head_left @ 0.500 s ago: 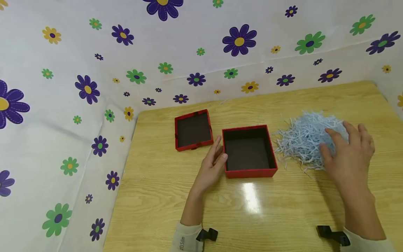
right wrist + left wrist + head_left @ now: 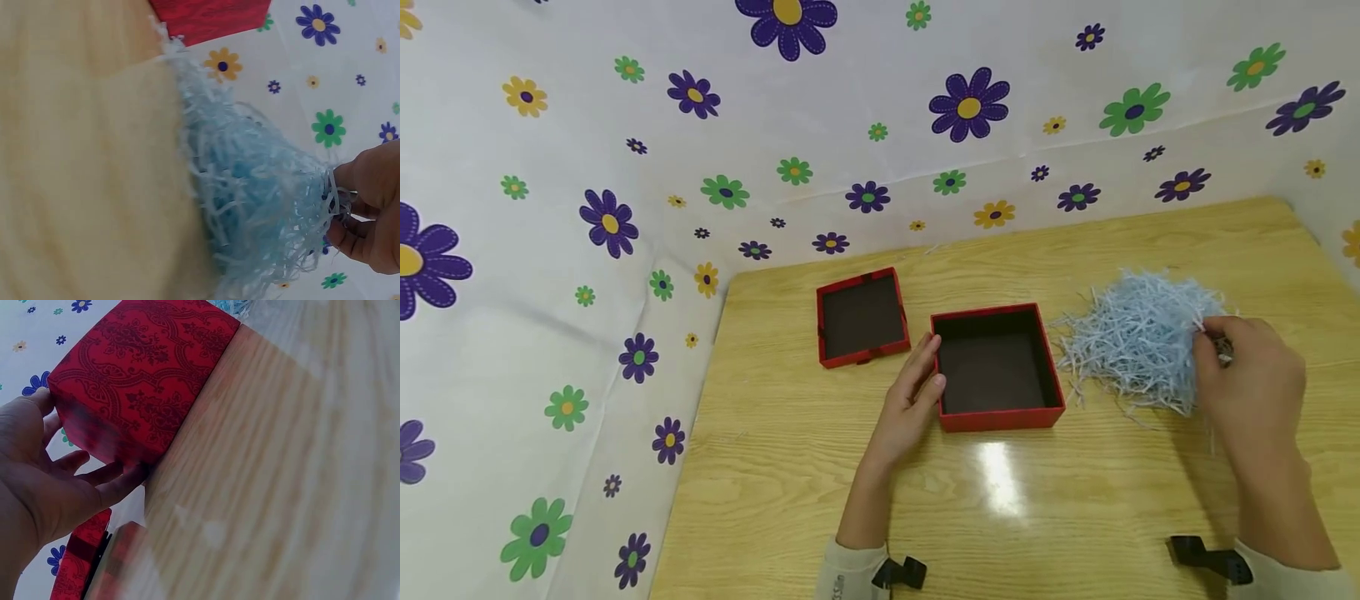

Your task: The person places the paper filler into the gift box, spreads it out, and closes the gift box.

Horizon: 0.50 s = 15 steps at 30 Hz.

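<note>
A red box (image 2: 997, 421) with a dark inside stands with its top open on the wooden table. My left hand (image 2: 910, 408) rests against its left wall, thumb and fingertips at the rim. In the left wrist view, the fingers (image 2: 112, 481) touch the side of the patterned box (image 2: 150, 369). To the right lies a heap of light blue shredded paper (image 2: 1138, 342). My right hand (image 2: 1255, 383) pinches some strands at the heap's right side. The right wrist view shows the shredded paper (image 2: 250, 187) at the thumb and fingertips of that hand (image 2: 375, 212).
A red lid (image 2: 861, 321) lies with its dark inner side up, left of and behind the box. White flowered cloth (image 2: 850, 108) hangs behind the table and along its left side. A few loose strands lie about the heap.
My right hand has closed its fingers on some of the shredded paper and moved slightly right and toward me. The left hand stays at the box, fingertips now over the rim.
</note>
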Each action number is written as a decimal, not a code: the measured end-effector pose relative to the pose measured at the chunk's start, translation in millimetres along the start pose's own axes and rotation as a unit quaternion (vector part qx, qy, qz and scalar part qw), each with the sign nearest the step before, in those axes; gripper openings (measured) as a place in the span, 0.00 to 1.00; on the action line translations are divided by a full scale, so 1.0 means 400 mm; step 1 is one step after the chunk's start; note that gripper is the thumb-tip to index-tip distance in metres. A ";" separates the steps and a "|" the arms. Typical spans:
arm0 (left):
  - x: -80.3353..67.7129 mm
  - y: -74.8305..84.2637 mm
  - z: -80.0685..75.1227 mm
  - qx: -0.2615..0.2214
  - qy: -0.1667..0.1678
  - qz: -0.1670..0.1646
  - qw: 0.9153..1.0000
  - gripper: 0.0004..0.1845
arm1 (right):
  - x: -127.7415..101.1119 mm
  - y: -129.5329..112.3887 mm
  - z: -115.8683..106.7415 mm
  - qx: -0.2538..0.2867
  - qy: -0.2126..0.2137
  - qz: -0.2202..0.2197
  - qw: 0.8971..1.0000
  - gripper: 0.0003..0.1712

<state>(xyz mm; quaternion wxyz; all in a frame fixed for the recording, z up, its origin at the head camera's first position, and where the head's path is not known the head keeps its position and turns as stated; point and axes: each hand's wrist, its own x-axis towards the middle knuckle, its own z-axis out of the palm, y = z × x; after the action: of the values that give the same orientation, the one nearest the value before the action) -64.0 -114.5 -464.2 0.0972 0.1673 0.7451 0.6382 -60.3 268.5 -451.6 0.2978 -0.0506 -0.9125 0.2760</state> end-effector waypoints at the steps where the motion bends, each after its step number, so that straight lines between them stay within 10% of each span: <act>1: -0.001 0.003 0.000 0.004 -0.002 0.000 1.000 0.30 | 0.007 -0.005 -0.006 0.004 0.011 -0.006 1.000 0.11; 15: 0.003 -0.065 0.006 0.019 0.013 0.003 1.000 0.30 | 0.100 -0.103 -0.096 0.054 0.056 -0.028 0.997 0.13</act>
<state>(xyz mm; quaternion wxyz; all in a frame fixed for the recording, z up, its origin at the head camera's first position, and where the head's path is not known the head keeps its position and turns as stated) -67.3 -115.3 -490.0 0.0825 0.1629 0.7581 0.6261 -68.3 262.2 -383.2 0.3583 -0.0241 -0.8793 0.3129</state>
